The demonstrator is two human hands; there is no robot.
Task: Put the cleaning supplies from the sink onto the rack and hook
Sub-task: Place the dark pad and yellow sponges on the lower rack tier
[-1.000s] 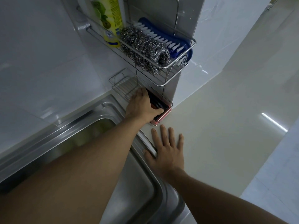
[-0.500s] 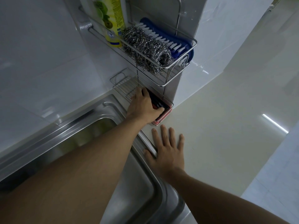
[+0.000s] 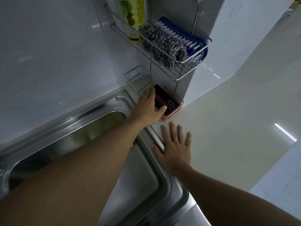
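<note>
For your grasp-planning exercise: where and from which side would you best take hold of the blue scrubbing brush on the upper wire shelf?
Probably the blue scrubbing brush by its smooth plastic back at the right end, from above: the steel wool scourer blocks its bristle side.

**Colours around my sink**

The tall plastic dish-soap bottle (image 3: 134, 18) is yellow, with green fruit printed on its label. Beside it the steel-wool scourers (image 3: 162, 44) are a dull, glinting silver-grey, and the curved scrub brush (image 3: 190, 39) is deep blue with white bristles. On the lower shelf of the shiny chrome wire rack (image 3: 192, 71), the sponge (image 3: 169, 106) is red with a black top. The steel sink (image 3: 78, 115) is brushed grey, the countertop (image 3: 228, 119) pale cream.
</note>
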